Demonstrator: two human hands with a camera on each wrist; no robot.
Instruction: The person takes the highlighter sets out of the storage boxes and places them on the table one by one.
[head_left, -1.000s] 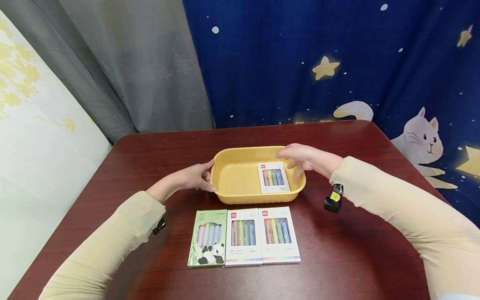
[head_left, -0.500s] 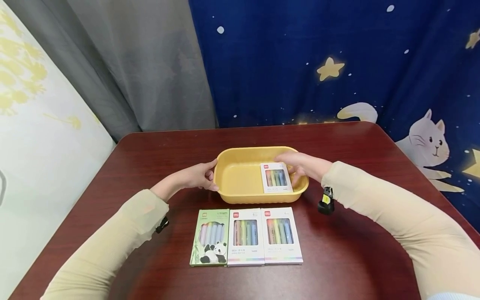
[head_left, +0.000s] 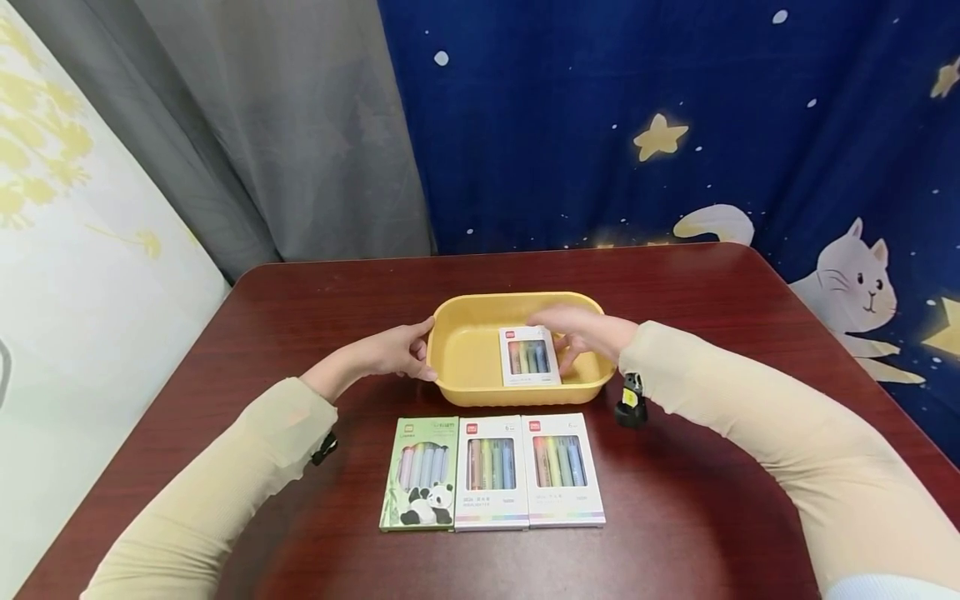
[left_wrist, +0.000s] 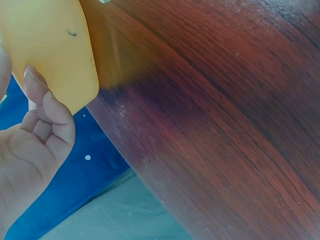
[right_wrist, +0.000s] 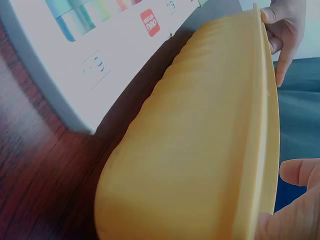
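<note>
A yellow plastic basket (head_left: pixel 467 398) stands on the table, and my left hand (head_left: pixel 392 352) grips its left rim. In the left wrist view, the curled fingers (left_wrist: pixel 56 107) lie against the basket's outer wall. Inside the basket is a white windowed box of coloured pens (head_left: pixel 531 357), lying right of the middle. My right hand (head_left: pixel 581 329) reaches over the right rim and touches this box along its top right corner and right side. The fingertips at its far edge are blurred. In the right wrist view, the right thumb (right_wrist: pixel 297 172) shows above the basket's rim.
Before the basket, a green panda box (head_left: pixel 420 475) and two white pen boxes (head_left: pixel 491 475) lie side by side in a row on the dark red table (head_left: pixel 315 300). A grey curtain (head_left: pixel 315 133) and a blue starry curtain (head_left: pixel 540 125) hang behind the table.
My right hand has come in against the pen box in the basket, and the box has slid left with it. My left hand keeps its hold on the rim.
</note>
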